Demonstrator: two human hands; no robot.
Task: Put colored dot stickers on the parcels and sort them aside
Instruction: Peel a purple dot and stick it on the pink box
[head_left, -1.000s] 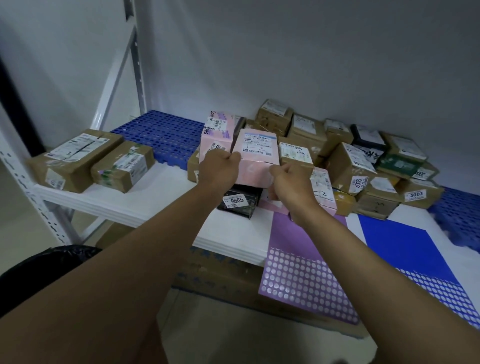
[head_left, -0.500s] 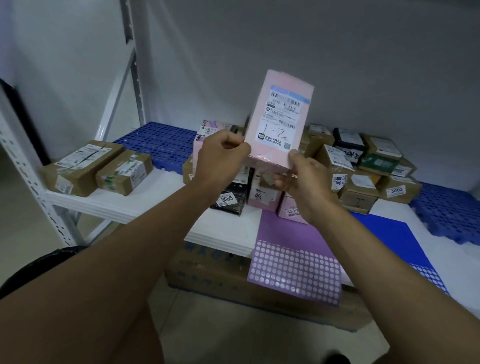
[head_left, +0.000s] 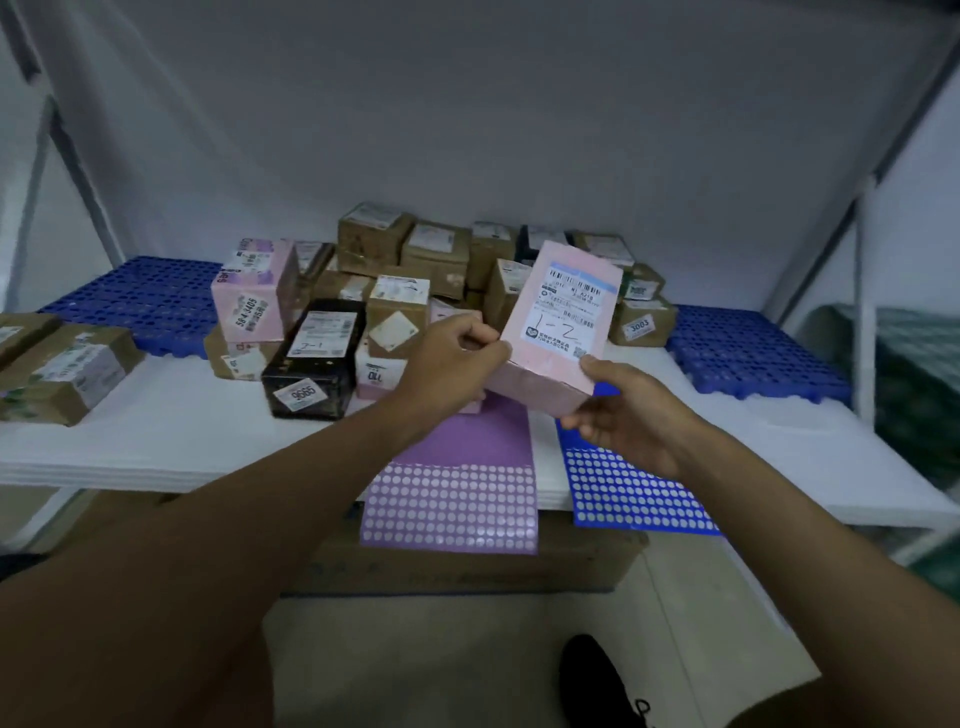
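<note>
Item: pink parcel (head_left: 558, 327), held in the air above the front of the worktop (head_left: 171, 431), in front of the heap of parcels (head_left: 415, 270).

Grip: your left hand (head_left: 452, 358) pinches the parcel's lower left edge with curled fingers. Your right hand (head_left: 628, 415) cups its lower right corner from below, thumb against the label face.

Orientation: the long axis runs up and away from you, leaning slightly right. The label face is turned toward you, and the near end sits lowest, between your two hands.

Key relation: two sticker sheets lie directly beneath the parcel and hang over the worktop's front edge. The purple sticker sheet (head_left: 457, 499) lies under your left forearm. The blue sticker sheet (head_left: 623, 493) lies just below your right hand, so that hand looks nearer to it. To judge by this, one hand must let go to peel a dot while the other keeps the parcel.

Appearance: a flat rectangular box in pale pink wrap with clean edges. A white shipping label with barcodes and a blue strip on top covers most of the face, and "1-2" is handwritten on it. No dot sticker shows on the visible face.

Sorted stock: brown boxes (head_left: 57, 364) lie well apart at the worktop's left end.
</note>
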